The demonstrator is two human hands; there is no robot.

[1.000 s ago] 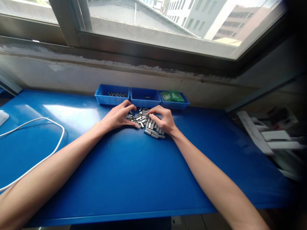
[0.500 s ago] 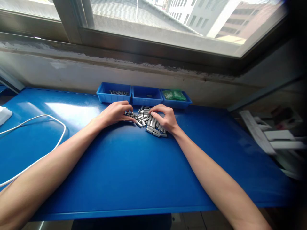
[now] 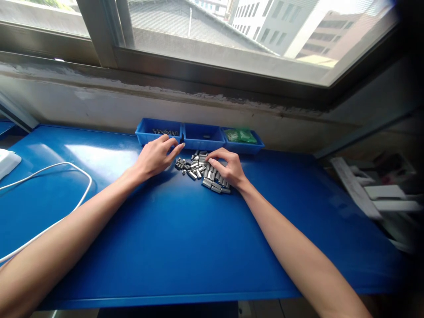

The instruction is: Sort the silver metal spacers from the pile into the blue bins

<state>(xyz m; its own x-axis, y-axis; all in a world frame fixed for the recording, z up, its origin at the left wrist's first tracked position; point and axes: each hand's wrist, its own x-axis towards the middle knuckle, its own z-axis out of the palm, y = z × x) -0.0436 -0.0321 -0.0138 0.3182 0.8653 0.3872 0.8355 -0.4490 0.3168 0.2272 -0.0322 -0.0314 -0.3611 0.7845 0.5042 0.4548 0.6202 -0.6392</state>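
A pile of metal hex standoffs point(image 3: 216, 180) lies on the blue table, the longer ones packed together on the right. Small metal pieces point(image 3: 180, 164), too small to name, are scattered at its left end. My left hand point(image 3: 158, 154) is raised beside them, in front of the left blue bin point(image 3: 144, 138). Its thumb and index finger are drawn close; whatever they hold is hidden or too small to make out. My right hand point(image 3: 229, 167) rests over the pile, thumb and index finger closed on a metal hex standoff that the fingertips partly cover.
A middle blue bin point(image 3: 202, 144) holds a small piece; a right blue bin point(image 3: 245, 148) holds green bags point(image 3: 243, 135). Small metal parts point(image 3: 164, 132) lie in the left bin. A white cable point(image 3: 86, 190) curves across the table's left side. Behind stands a window point(image 3: 215, 66).
My left hand has lifted from the small metal pieces and moved up toward the left bin, uncovering them. My right hand stays at the pile. The view has shifted slightly.
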